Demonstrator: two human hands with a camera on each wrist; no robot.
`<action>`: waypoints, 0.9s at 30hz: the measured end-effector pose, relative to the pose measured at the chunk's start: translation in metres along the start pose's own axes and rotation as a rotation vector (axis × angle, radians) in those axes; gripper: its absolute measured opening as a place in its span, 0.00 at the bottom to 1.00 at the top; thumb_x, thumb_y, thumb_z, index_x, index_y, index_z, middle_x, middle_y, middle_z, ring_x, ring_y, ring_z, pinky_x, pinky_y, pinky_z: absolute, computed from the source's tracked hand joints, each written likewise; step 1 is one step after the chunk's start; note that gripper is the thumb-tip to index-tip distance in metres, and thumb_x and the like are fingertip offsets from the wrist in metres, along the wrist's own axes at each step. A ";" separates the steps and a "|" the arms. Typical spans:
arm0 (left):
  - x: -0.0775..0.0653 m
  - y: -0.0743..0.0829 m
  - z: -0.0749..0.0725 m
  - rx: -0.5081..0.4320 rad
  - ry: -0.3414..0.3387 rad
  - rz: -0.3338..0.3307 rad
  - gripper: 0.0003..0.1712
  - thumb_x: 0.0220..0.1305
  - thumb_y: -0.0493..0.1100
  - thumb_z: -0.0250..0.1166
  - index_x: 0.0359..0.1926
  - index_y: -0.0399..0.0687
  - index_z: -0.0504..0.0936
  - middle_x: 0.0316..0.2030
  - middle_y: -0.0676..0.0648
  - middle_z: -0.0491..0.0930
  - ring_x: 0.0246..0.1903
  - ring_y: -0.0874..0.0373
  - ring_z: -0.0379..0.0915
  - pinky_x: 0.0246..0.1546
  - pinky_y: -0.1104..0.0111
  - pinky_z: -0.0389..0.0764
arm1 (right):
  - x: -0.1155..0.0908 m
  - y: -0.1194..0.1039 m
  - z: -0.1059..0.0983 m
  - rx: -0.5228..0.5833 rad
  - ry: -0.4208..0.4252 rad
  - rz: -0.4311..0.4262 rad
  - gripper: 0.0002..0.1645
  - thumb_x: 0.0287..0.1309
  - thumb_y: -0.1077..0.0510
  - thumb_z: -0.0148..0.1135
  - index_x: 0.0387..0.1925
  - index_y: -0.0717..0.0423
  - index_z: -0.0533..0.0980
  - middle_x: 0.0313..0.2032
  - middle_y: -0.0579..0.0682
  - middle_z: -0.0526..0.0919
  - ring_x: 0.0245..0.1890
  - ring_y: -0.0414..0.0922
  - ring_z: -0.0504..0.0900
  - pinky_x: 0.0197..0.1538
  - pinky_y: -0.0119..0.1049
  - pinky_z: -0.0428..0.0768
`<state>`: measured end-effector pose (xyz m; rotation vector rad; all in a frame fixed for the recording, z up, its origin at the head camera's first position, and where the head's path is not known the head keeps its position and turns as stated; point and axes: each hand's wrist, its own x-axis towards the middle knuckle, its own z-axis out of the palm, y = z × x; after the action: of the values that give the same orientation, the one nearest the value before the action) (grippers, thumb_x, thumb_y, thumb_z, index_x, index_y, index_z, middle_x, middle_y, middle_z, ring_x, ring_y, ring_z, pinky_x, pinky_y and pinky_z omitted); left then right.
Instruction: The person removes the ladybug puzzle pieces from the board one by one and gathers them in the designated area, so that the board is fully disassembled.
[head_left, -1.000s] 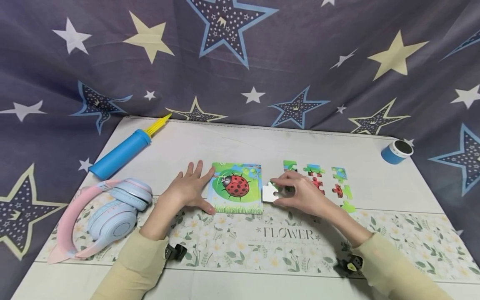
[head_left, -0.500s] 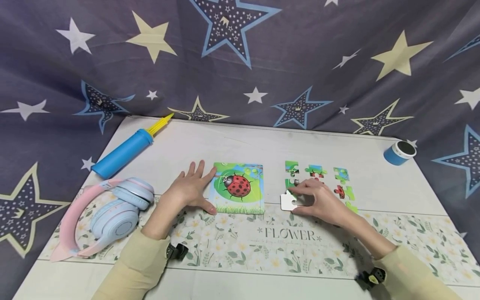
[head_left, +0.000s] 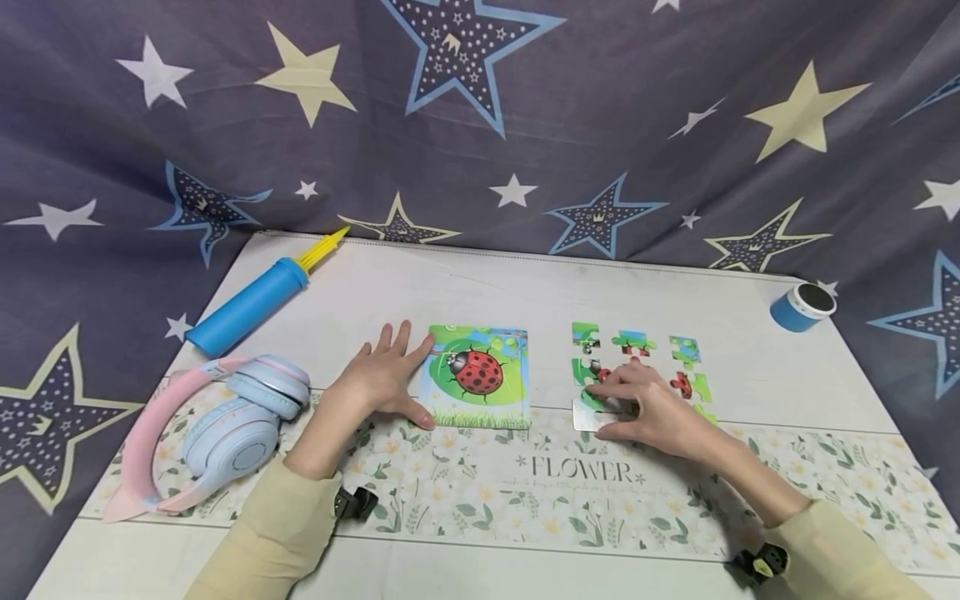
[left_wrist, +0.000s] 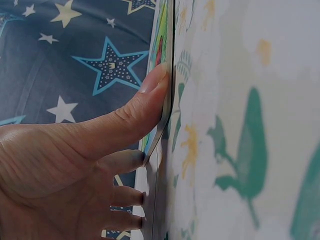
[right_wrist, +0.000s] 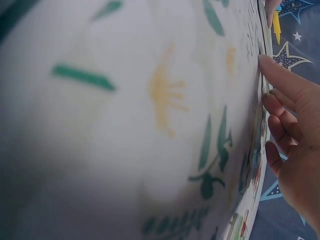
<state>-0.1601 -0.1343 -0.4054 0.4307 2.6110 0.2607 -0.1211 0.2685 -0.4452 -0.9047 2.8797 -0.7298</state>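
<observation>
In the head view my left hand lies with spread, straight fingers at the left edge of a square ladybug picture board. Its thumb presses on the board's edge in the left wrist view. On the right, my right hand pinches a white-looking jigsaw piece between thumb and fingers, low over the table or on it. That piece sits just below a green jigsaw piece in the left column of loose pieces. The right hand hides some of the pieces.
More loose jigsaw pieces lie around the right hand. Pink and blue headphones and a blue hand pump with a yellow nozzle are at the left. A blue, white-rimmed cylinder stands far right. A star-patterned curtain hangs behind.
My right hand has carried the white-looking jigsaw piece rightward from beside the ladybug board and slightly toward me, to the loose pieces' left column. The left hand has stayed in place.
</observation>
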 end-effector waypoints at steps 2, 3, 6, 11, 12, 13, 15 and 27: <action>0.000 0.000 0.000 0.001 0.001 -0.002 0.76 0.45 0.67 0.81 0.83 0.47 0.46 0.81 0.28 0.34 0.81 0.28 0.30 0.78 0.34 0.47 | 0.000 0.000 -0.001 0.003 -0.001 -0.008 0.35 0.46 0.47 0.83 0.58 0.50 0.85 0.47 0.41 0.83 0.49 0.38 0.75 0.52 0.43 0.76; 0.000 0.000 0.000 0.001 0.002 -0.003 0.76 0.45 0.67 0.81 0.83 0.47 0.46 0.81 0.28 0.34 0.81 0.28 0.30 0.78 0.34 0.47 | 0.000 0.000 -0.001 0.005 -0.001 -0.012 0.35 0.46 0.48 0.83 0.58 0.50 0.85 0.47 0.42 0.83 0.49 0.38 0.75 0.52 0.43 0.76; 0.001 0.000 0.000 0.001 0.004 -0.005 0.76 0.44 0.67 0.81 0.83 0.47 0.46 0.81 0.28 0.34 0.80 0.28 0.30 0.78 0.34 0.47 | 0.000 0.002 -0.001 -0.001 0.002 -0.026 0.35 0.46 0.47 0.83 0.57 0.51 0.85 0.47 0.42 0.83 0.48 0.37 0.74 0.51 0.42 0.75; 0.002 0.000 0.000 -0.002 0.005 -0.004 0.76 0.44 0.67 0.81 0.83 0.47 0.46 0.81 0.28 0.34 0.81 0.28 0.31 0.78 0.34 0.47 | -0.001 0.004 -0.001 -0.012 -0.001 -0.032 0.35 0.46 0.47 0.83 0.58 0.51 0.85 0.46 0.42 0.81 0.47 0.36 0.71 0.48 0.39 0.72; 0.002 0.000 0.000 -0.002 0.005 -0.004 0.76 0.44 0.67 0.81 0.83 0.47 0.46 0.81 0.28 0.34 0.81 0.28 0.31 0.78 0.34 0.47 | -0.001 0.004 -0.001 -0.012 -0.003 -0.031 0.35 0.46 0.47 0.83 0.58 0.51 0.85 0.46 0.42 0.81 0.46 0.36 0.70 0.48 0.38 0.72; 0.002 0.000 0.001 -0.002 0.004 -0.003 0.76 0.44 0.67 0.81 0.83 0.47 0.46 0.81 0.28 0.34 0.81 0.28 0.31 0.78 0.34 0.48 | -0.001 0.004 -0.001 -0.013 -0.005 -0.031 0.36 0.46 0.47 0.83 0.58 0.51 0.85 0.46 0.41 0.80 0.46 0.36 0.70 0.48 0.38 0.71; 0.002 0.000 0.001 -0.003 0.003 -0.002 0.76 0.44 0.67 0.81 0.83 0.47 0.46 0.81 0.28 0.34 0.81 0.29 0.31 0.78 0.35 0.47 | -0.002 0.005 -0.002 -0.016 -0.006 -0.032 0.36 0.45 0.46 0.83 0.58 0.50 0.85 0.47 0.41 0.81 0.47 0.36 0.70 0.48 0.38 0.71; 0.002 -0.002 0.002 -0.055 0.011 0.012 0.74 0.47 0.67 0.80 0.83 0.47 0.46 0.81 0.29 0.34 0.81 0.28 0.31 0.78 0.35 0.47 | -0.002 0.015 -0.014 0.051 0.121 -0.014 0.26 0.57 0.55 0.77 0.58 0.51 0.84 0.46 0.46 0.83 0.45 0.39 0.72 0.45 0.42 0.72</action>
<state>-0.1619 -0.1354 -0.4088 0.4266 2.6058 0.3394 -0.1301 0.2861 -0.4400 -0.9067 2.9453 -0.8846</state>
